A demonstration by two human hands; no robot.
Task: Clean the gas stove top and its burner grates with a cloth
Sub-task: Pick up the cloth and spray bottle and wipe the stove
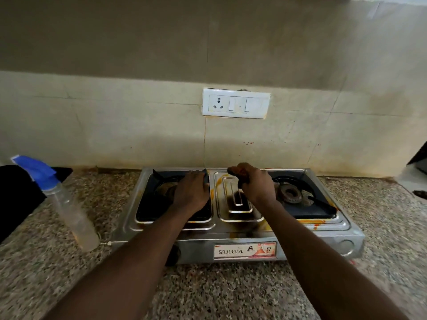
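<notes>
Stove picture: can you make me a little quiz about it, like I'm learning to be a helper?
1. True or false: the spray bottle stands to the left of the gas stove.
2. Which word is printed on the stove's front label? A. SURYA B. SUNNY C. STAR
3. What part of the stove does the left hand rest on?

Key: 1. True. 2. A. 3. The left burner grate.
</notes>
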